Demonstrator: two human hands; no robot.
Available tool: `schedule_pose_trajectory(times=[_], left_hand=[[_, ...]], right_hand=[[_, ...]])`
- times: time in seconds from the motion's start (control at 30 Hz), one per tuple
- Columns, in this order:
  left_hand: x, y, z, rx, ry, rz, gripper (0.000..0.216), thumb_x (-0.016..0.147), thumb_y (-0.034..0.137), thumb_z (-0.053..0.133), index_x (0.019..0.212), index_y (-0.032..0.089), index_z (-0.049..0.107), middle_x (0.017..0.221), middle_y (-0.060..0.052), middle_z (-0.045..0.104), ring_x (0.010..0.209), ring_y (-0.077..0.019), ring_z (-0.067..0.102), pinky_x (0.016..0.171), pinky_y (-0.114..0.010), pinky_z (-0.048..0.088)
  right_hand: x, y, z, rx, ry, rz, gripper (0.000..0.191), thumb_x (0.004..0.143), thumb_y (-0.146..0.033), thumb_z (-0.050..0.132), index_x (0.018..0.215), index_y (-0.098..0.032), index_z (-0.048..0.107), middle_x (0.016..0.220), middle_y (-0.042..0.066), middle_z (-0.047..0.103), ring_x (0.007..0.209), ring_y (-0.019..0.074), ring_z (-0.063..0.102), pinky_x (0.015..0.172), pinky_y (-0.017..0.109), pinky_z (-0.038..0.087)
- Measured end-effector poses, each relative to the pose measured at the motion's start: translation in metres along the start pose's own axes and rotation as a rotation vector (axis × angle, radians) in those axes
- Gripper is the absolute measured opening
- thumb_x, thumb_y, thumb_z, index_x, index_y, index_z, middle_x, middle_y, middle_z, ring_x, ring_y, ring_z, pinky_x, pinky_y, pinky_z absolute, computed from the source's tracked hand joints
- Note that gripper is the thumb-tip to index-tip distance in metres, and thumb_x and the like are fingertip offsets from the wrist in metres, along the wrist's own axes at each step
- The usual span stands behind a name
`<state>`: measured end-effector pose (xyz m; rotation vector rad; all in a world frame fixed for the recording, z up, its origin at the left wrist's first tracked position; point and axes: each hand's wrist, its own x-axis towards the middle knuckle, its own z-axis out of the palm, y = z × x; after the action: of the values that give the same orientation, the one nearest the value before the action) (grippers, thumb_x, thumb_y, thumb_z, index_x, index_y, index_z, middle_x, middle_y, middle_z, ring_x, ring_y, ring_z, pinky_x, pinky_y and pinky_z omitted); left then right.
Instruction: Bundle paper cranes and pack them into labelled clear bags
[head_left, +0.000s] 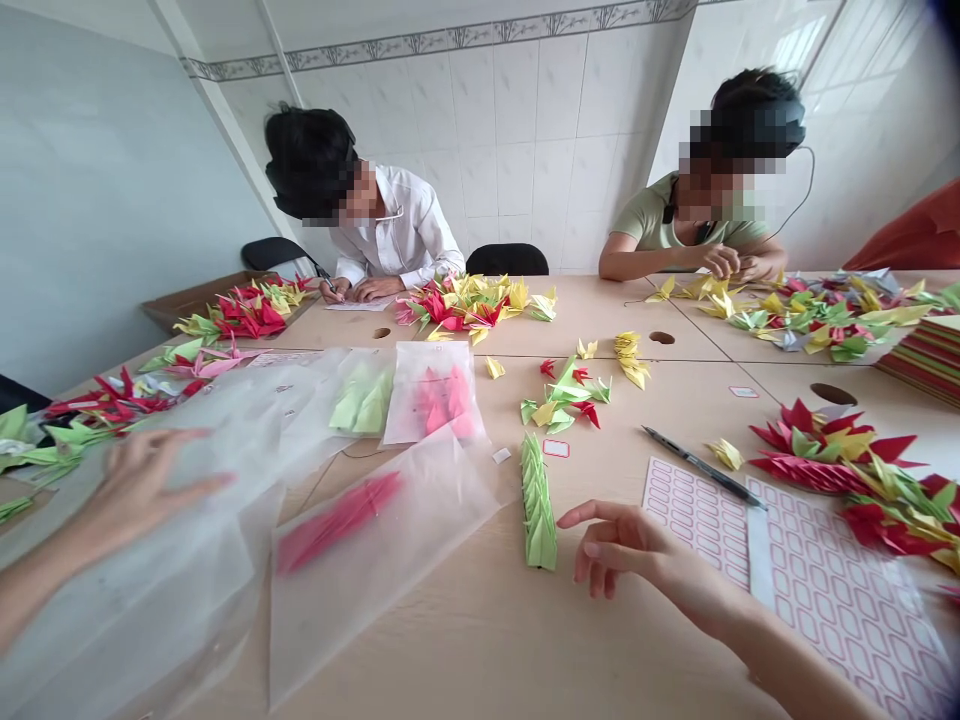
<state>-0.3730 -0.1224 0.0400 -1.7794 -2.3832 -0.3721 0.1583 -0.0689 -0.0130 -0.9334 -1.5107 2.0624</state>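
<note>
My left hand (pixel 139 485) lies blurred on a pile of clear plastic bags (pixel 165 560) at the left, fingers stretched out. My right hand (pixel 626 550) hovers open above the table, fingers apart, just right of a stacked row of green folded paper pieces (pixel 538 500). A clear bag holding red folded pieces (pixel 337 520) lies between my hands. Behind it lie a bag with pink-red pieces (pixel 439 400) and a bag with green pieces (pixel 364 400).
Sheets of red-outlined labels (pixel 817 560) and a pen (pixel 701 465) lie to the right. Heaps of red, green and yellow folded paper (pixel 862 460) cover the table's edges. Two people sit across the table, one writing (pixel 375 240), one folding paper (pixel 712 230).
</note>
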Motion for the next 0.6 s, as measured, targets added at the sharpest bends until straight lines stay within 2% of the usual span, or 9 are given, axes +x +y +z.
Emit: schedule_pose_trajectory(times=[0.03, 0.1, 0.23, 0.3, 0.4, 0.53, 0.6], left_hand=[[-0.009, 0.008, 0.003, 0.043, -0.080, 0.067, 0.052, 0.068, 0.054, 0.057, 0.109, 0.022, 0.054, 0.113, -0.009, 0.048, 0.117, -0.0327, 0.040, 0.099, -0.046, 0.030], [-0.024, 0.014, 0.006, 0.077, -0.201, 0.090, 0.045, 0.073, 0.049, 0.053, 0.112, 0.026, 0.052, 0.124, -0.008, 0.044, 0.117, -0.0301, 0.043, 0.096, -0.040, 0.035], [-0.033, -0.004, 0.008, 0.016, -0.263, 0.053, 0.036, 0.081, 0.038, 0.044, 0.115, 0.028, 0.047, 0.125, -0.005, 0.049, 0.110, -0.0233, 0.052, 0.091, -0.032, 0.039], [-0.033, -0.015, 0.007, -0.010, -0.245, 0.063, 0.030, 0.081, 0.032, 0.040, 0.110, 0.029, 0.048, 0.122, -0.002, 0.053, 0.109, -0.0209, 0.054, 0.091, -0.030, 0.039], [-0.034, -0.021, 0.006, -0.012, -0.149, 0.045, 0.022, 0.083, 0.029, 0.034, 0.100, 0.029, 0.048, 0.119, 0.003, 0.056, 0.108, -0.0181, 0.053, 0.092, -0.028, 0.037], [-0.038, -0.021, 0.006, 0.051, -0.099, 0.004, 0.021, 0.079, 0.042, 0.043, 0.094, 0.029, 0.052, 0.106, 0.005, 0.061, 0.099, -0.0204, 0.057, 0.089, -0.028, 0.038], [-0.039, -0.024, 0.008, 0.000, -0.029, -0.041, 0.024, 0.073, 0.045, 0.050, 0.088, 0.027, 0.056, 0.095, 0.003, 0.065, 0.089, -0.0222, 0.060, 0.081, -0.028, 0.042]], right_hand=[[0.000, 0.000, 0.000, -0.003, 0.000, 0.001, 0.034, 0.079, -0.037, 0.060, 0.106, -0.017, 0.057, 0.077, 0.005, 0.065, 0.064, 0.0130, 0.059, 0.062, 0.027, 0.046], [0.000, 0.000, 0.000, -0.006, -0.004, 0.007, 0.034, 0.079, -0.037, 0.060, 0.106, -0.017, 0.057, 0.076, 0.005, 0.065, 0.064, 0.0130, 0.059, 0.062, 0.028, 0.046], [0.000, 0.000, 0.001, -0.023, -0.018, -0.002, 0.032, 0.080, -0.037, 0.059, 0.105, -0.017, 0.058, 0.077, 0.005, 0.065, 0.065, 0.0132, 0.059, 0.063, 0.028, 0.047], [-0.001, 0.001, 0.001, -0.033, -0.024, -0.007, 0.031, 0.080, -0.037, 0.058, 0.104, -0.017, 0.058, 0.078, 0.005, 0.065, 0.065, 0.0133, 0.059, 0.064, 0.028, 0.047], [-0.002, 0.000, 0.003, -0.041, -0.029, -0.008, 0.031, 0.080, -0.036, 0.059, 0.103, -0.017, 0.058, 0.078, 0.005, 0.065, 0.066, 0.0132, 0.059, 0.064, 0.028, 0.047], [-0.002, 0.000, 0.004, -0.045, -0.030, -0.005, 0.031, 0.079, -0.037, 0.059, 0.103, -0.017, 0.059, 0.077, 0.005, 0.065, 0.065, 0.0129, 0.058, 0.062, 0.027, 0.046], [-0.002, 0.000, 0.004, -0.045, -0.031, -0.005, 0.031, 0.079, -0.038, 0.059, 0.102, -0.017, 0.059, 0.077, 0.005, 0.065, 0.064, 0.0128, 0.058, 0.062, 0.027, 0.046]])
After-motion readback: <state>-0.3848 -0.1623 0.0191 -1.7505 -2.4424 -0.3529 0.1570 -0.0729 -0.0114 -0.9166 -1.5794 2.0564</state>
